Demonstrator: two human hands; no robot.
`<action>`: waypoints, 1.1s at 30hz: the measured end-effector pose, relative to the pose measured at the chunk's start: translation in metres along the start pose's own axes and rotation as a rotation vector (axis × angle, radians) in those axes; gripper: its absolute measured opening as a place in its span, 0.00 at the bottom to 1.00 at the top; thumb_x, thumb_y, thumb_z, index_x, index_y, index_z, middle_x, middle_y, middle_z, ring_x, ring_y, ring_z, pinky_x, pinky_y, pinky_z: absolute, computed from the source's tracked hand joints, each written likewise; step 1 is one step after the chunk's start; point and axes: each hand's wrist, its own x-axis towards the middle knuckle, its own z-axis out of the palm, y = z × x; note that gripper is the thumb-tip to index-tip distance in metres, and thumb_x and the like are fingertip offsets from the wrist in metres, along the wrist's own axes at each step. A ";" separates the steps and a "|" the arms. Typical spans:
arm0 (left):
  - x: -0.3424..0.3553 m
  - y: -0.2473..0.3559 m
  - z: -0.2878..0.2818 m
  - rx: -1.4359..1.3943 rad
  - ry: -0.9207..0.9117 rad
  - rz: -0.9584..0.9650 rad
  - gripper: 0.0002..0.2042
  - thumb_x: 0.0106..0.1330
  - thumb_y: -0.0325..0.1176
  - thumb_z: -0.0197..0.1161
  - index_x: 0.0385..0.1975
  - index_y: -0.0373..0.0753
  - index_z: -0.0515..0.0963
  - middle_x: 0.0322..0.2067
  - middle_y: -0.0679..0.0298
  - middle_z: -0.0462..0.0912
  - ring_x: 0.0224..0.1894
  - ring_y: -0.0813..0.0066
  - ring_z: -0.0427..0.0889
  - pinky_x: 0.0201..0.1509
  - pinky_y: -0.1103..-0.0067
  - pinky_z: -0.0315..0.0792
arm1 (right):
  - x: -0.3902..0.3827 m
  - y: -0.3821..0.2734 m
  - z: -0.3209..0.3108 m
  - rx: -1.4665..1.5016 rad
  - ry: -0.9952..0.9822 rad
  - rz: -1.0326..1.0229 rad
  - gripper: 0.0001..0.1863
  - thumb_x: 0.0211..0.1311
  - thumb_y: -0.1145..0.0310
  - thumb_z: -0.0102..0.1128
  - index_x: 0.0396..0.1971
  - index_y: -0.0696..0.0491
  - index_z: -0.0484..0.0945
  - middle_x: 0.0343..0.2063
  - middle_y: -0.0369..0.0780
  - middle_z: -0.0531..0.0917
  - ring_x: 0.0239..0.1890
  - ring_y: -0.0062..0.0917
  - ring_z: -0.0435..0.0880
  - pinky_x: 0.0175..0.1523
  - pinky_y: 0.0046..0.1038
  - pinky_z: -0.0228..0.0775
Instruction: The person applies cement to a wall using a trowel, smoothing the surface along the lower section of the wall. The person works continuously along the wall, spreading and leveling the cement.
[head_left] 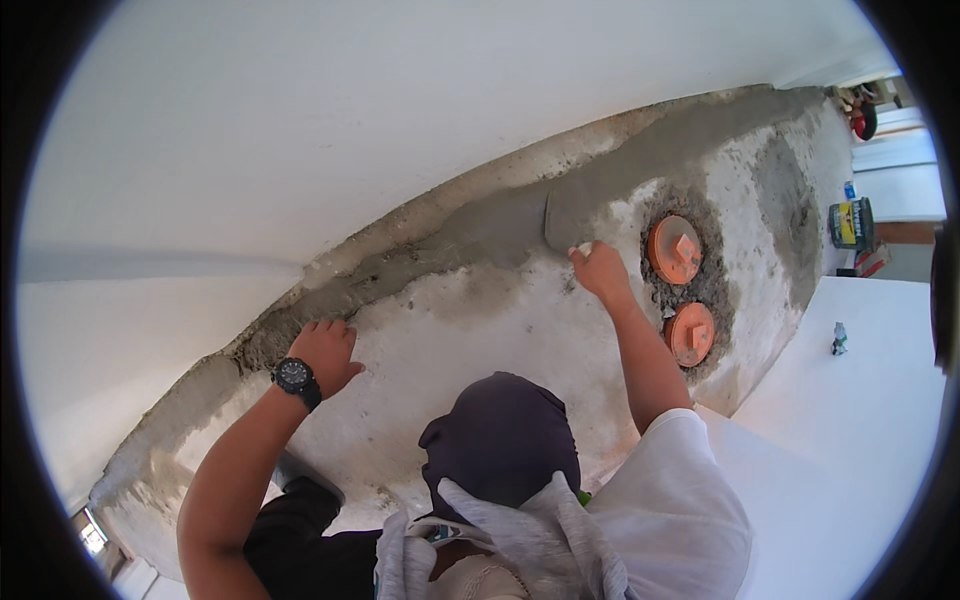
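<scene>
While the right hand (598,270) clasps the trowel (568,222) by its handle — blade just beyond the fist, on wet cement (480,232) — light, even pressure should smooth best; the left hand (324,350), loose, apparently empty, sits well left of that grip

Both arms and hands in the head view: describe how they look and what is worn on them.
The left hand is ungloved, with a chunky black watch at its wrist: round dial, black strap. The right hand is ungloved too. A loose, short white sleeve covers the upper arm on that side; no sleeve shows on the left.
</scene>
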 end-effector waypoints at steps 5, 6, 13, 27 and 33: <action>0.002 -0.029 0.023 -0.002 -0.015 0.052 0.27 0.62 0.50 0.68 0.53 0.34 0.78 0.50 0.53 0.80 0.57 0.53 0.76 0.65 0.64 0.68 | -0.055 -0.048 0.035 0.013 -0.049 -0.017 0.28 0.64 0.50 0.61 0.37 0.66 0.80 0.36 0.61 0.84 0.44 0.56 0.84 0.50 0.48 0.77; 0.002 -0.035 0.030 0.002 -0.029 0.077 0.27 0.62 0.50 0.68 0.52 0.34 0.78 0.50 0.53 0.80 0.57 0.53 0.76 0.65 0.64 0.68 | -0.064 -0.057 0.043 -0.006 -0.048 -0.003 0.28 0.64 0.49 0.60 0.37 0.66 0.80 0.36 0.61 0.84 0.44 0.56 0.84 0.50 0.48 0.77; -0.006 -0.082 0.063 0.049 -0.072 0.302 0.25 0.62 0.53 0.67 0.47 0.36 0.82 0.50 0.51 0.81 0.58 0.54 0.77 0.63 0.63 0.70 | -0.132 -0.105 0.097 -0.010 -0.059 0.031 0.30 0.65 0.47 0.59 0.38 0.67 0.80 0.35 0.61 0.84 0.44 0.54 0.85 0.50 0.47 0.77; -0.033 -0.122 0.109 -0.158 -0.098 0.504 0.22 0.64 0.51 0.66 0.44 0.36 0.81 0.46 0.50 0.81 0.52 0.50 0.79 0.57 0.62 0.74 | -0.113 -0.129 0.025 -0.199 0.067 0.231 0.27 0.65 0.48 0.58 0.45 0.61 0.80 0.44 0.53 0.85 0.50 0.47 0.84 0.55 0.44 0.76; -0.060 -0.121 0.136 -0.245 -0.092 0.378 0.23 0.62 0.48 0.68 0.49 0.36 0.80 0.43 0.53 0.82 0.48 0.52 0.81 0.54 0.63 0.75 | -0.026 -0.091 0.001 -0.200 0.179 0.371 0.25 0.64 0.49 0.59 0.46 0.57 0.83 0.47 0.51 0.86 0.51 0.44 0.85 0.55 0.42 0.77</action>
